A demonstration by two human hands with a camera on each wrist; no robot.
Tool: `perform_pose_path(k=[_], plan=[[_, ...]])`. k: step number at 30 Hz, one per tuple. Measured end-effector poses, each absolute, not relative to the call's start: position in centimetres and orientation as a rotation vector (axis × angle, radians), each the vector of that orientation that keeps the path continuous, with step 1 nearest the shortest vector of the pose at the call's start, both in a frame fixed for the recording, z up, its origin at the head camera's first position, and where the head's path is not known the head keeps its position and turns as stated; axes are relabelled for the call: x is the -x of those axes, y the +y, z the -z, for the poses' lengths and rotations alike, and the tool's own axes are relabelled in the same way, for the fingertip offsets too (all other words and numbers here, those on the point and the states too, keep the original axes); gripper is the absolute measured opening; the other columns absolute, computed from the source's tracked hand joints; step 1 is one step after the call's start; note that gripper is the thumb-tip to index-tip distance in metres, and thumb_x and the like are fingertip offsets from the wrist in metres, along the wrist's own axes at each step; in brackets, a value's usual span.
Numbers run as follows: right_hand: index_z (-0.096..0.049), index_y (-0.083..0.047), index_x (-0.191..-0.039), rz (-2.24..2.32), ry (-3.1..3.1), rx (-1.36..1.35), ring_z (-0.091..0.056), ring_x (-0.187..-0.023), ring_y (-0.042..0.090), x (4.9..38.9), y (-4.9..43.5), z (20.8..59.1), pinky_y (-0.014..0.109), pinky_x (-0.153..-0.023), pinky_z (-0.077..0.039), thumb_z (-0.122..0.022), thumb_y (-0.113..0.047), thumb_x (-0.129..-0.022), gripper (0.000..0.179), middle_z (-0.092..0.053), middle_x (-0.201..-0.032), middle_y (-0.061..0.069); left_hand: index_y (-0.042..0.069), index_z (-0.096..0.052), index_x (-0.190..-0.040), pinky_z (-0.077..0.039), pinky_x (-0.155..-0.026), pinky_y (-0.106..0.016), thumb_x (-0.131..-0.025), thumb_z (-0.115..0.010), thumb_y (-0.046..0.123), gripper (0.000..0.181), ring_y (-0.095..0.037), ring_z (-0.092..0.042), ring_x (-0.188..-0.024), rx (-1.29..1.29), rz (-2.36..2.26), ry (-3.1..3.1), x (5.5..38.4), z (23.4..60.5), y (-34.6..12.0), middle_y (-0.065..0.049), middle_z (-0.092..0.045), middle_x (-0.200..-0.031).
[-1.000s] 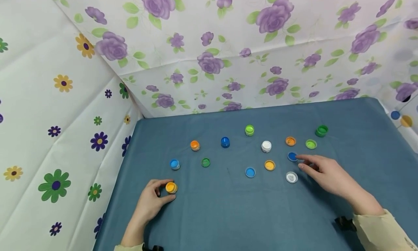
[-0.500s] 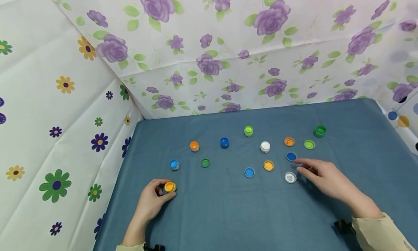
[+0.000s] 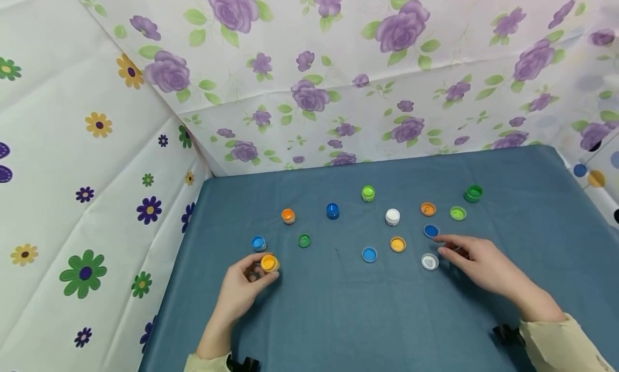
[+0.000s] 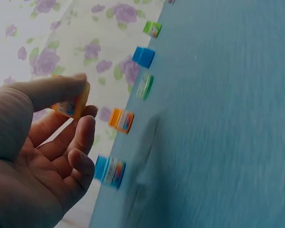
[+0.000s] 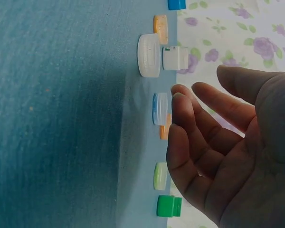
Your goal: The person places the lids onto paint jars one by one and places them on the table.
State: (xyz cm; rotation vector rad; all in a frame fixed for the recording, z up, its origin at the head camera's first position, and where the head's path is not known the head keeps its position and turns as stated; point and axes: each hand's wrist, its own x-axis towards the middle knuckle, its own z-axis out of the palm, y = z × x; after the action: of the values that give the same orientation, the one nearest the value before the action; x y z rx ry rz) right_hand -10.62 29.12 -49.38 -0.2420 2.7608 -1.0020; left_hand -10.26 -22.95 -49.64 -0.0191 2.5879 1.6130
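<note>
My left hand [image 3: 240, 290] pinches a small yellow paint pot [image 3: 270, 263] between thumb and fingers, above the cloth. In the left wrist view the thumb covers part of this pot [image 4: 68, 107]. A light blue pot [image 3: 258, 243] stands just behind that hand. My right hand [image 3: 479, 260] hovers with loosely bent fingers and holds nothing. Its index fingertip is right by the dark blue lid [image 3: 431, 230], and the white lid [image 3: 430, 262] lies just left of its thumb. The right wrist view shows a gap between thumb and fingers.
Behind stand an orange pot [image 3: 288, 216], a dark blue pot [image 3: 332, 211], a light green pot [image 3: 368, 193], a white pot [image 3: 393, 217] and a green pot [image 3: 473, 193]. Lids lie among them: green [image 3: 304, 240], light blue [image 3: 369, 254], yellow [image 3: 398, 244], orange [image 3: 427, 209] and light green [image 3: 458, 213].
My left hand has lifted the yellow paint pot and carried it a little right and away from me. The right hand has stayed almost still beside the dark blue lid.
</note>
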Motion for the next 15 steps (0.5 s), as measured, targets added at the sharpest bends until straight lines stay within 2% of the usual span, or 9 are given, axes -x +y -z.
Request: perform_pose_path(k=[5, 10, 12, 15], plan=[[-0.067, -0.013, -0.146, 1.021, 2.753, 0.251, -0.056, -0.072, 0.013, 10.3, 29.2, 49.2, 0.030, -0.061, -0.044, -0.061, -0.039, -0.112, 0.044, -0.066, -0.088, -0.003, 0.012, -0.075, -0.130, -0.048, -0.061, -0.029, -0.093, -0.087, 0.015, 0.039, -0.022, -0.054, -0.068, -0.075, -1.702, 2.525, 10.7, 49.4, -21.1, -0.009, -0.068, -0.095], [-0.067, -0.014, -0.146, 1.018, 2.765, 0.239, -0.056, -0.073, 0.012, 10.3, 29.3, 49.1, 0.030, -0.062, -0.045, -0.061, -0.038, -0.112, 0.043, -0.067, -0.091, -0.003, 0.006, -0.071, -0.136, -0.055, -0.076, -0.030, -0.099, -0.080, 0.014, 0.039, -0.022, -0.063, -0.090, -0.335, -1.750, 2.501, 11.4, 49.3, -18.8, -0.005, -0.070, -0.113], [-0.066, -0.014, -0.147, 1.021, 2.766, 0.232, -0.058, -0.075, 0.014, 10.3, 29.3, 49.0, 0.031, -0.062, -0.045, -0.060, -0.039, -0.112, 0.043, -0.069, -0.094, -0.003, 0.001, -0.068, -0.139, -0.057, -0.084, -0.031, -0.100, -0.078, 0.011, 0.041, -0.022, -0.065, -0.099, -0.433, -1.794, 2.437, 11.6, 49.2, -17.8, -0.007, -0.069, -0.122], [-0.065, -0.014, -0.148, 1.029, 2.769, 0.225, -0.060, -0.078, 0.017, 10.5, 29.4, 48.8, 0.032, -0.063, -0.047, -0.059, -0.040, -0.112, 0.045, -0.071, -0.101, -0.002, -0.002, -0.063, -0.143, -0.057, -0.097, -0.034, -0.102, -0.076, 0.009, 0.045, -0.024, -0.068, -0.115, -0.517, -1.884, 2.269, 11.6, 49.2, -16.4, -0.018, -0.066, -0.135]])
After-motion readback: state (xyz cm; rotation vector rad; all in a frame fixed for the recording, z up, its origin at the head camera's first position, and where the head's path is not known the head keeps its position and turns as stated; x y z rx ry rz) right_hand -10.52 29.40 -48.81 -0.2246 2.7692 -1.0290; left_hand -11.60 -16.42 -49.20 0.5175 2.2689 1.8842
